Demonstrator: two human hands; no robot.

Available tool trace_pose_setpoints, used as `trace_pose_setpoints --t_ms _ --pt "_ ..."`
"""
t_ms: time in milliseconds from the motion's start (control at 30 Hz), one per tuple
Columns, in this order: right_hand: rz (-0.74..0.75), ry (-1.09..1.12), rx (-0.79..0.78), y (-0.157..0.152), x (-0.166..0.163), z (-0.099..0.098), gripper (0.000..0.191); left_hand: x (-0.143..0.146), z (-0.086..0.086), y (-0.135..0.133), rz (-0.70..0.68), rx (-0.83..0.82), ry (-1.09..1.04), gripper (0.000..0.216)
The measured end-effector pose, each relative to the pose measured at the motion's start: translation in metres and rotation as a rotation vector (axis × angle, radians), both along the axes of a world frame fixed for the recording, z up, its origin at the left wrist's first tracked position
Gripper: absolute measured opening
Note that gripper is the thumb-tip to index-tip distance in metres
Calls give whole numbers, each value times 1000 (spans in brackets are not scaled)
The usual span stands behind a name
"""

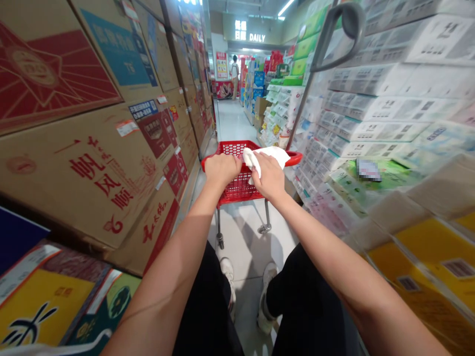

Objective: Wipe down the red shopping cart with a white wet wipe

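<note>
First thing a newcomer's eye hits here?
The red cart at centre, the left hand gripping its handle and the right hand pressing a bright white cloth there. Then the big printed cartons stacked along the left, and the pale packs, partly blurred, piled high on the right.

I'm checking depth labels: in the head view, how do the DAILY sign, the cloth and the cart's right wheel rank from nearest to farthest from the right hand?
1. Cloth: touching the right hand, at the handle.
2. Right wheel: on the floor, below the cart.
3. DAILY sign: high up, far ahead.
</note>
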State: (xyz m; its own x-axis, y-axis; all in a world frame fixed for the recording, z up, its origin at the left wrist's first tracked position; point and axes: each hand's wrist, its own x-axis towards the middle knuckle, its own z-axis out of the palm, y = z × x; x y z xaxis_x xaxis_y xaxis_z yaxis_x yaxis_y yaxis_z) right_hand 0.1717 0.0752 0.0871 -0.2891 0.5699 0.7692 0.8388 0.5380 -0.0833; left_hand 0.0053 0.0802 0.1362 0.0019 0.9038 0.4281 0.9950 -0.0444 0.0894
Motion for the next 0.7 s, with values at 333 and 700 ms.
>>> trace_pose_setpoints --t_ms 333,700 --pt "-338 63 -56 31 71 8 49 4 -3 7 -11 16 -24 62" --pt "45 29 -68 -2 -18 9 51 7 2 7 -14 -41 4 51"
